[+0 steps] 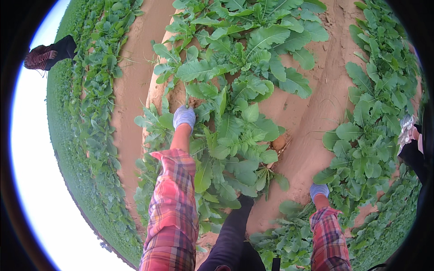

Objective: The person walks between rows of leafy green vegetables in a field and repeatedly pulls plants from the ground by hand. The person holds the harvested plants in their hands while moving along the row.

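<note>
My left hand (184,118), in a pale blue-grey glove, is closed around the base of a leafy green plant's stem (186,97), low against the sandy soil. Its fingertips are hidden from this side. Broad, lobed leaves (223,130) crowd the ridge to the right of it. Out to the right, my right hand (319,190), gloved alike, is beside a large leaf (324,176) at the edge of the neighbouring row. Its fingers face away, so I cannot tell whether anything is in them. Both forearms wear plaid sleeves.
A round brownish thing (279,142) lies partly in the soil beside the ridge. Furrows of bare sandy soil (305,111) run between leafy rows (366,135). My dark-trousered leg (230,227) is below. One person (51,54) stands far left; another person's sleeve (407,132) shows at the right rim.
</note>
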A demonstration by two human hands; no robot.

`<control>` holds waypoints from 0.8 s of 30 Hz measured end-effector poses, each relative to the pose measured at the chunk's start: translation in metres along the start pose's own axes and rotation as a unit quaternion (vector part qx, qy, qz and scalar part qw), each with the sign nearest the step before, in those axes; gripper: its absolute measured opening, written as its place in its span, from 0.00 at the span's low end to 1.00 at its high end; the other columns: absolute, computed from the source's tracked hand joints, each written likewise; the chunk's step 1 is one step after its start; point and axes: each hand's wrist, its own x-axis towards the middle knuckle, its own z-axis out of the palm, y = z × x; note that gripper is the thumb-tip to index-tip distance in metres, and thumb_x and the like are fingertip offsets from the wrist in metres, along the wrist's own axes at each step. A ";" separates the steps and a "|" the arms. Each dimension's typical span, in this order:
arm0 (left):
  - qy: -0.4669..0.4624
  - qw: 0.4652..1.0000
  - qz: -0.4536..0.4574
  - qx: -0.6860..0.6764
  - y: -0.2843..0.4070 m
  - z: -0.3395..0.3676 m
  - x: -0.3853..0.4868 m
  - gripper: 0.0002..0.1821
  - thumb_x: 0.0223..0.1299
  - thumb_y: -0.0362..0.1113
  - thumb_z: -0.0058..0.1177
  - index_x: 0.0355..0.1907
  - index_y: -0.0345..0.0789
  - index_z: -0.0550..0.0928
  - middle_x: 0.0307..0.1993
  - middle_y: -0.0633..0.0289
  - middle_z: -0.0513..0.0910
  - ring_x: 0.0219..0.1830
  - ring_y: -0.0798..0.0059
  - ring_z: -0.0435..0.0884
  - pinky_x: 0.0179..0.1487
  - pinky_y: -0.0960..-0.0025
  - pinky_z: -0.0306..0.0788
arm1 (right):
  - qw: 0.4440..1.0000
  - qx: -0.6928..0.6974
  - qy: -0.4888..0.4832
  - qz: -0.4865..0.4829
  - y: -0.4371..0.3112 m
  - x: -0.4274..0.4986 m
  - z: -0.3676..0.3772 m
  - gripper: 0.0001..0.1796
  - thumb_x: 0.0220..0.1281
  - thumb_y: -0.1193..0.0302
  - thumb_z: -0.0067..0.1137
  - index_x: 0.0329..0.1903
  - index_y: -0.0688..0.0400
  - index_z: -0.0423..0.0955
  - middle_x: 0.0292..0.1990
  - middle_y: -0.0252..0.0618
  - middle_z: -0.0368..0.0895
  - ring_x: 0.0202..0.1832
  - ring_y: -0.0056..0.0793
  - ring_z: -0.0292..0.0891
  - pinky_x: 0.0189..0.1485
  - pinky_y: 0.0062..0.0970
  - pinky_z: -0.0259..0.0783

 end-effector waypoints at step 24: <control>-0.306 0.871 0.221 -0.312 0.227 0.056 -0.241 0.30 0.52 0.45 0.59 0.50 0.23 0.72 0.37 0.52 0.80 0.37 0.72 0.75 0.45 0.71 0.69 | 0.969 0.221 -0.033 0.107 -0.003 -0.004 -0.017 0.16 0.61 0.66 0.45 0.49 0.54 0.75 0.50 0.45 0.76 0.51 0.44 0.73 0.49 0.39 0.71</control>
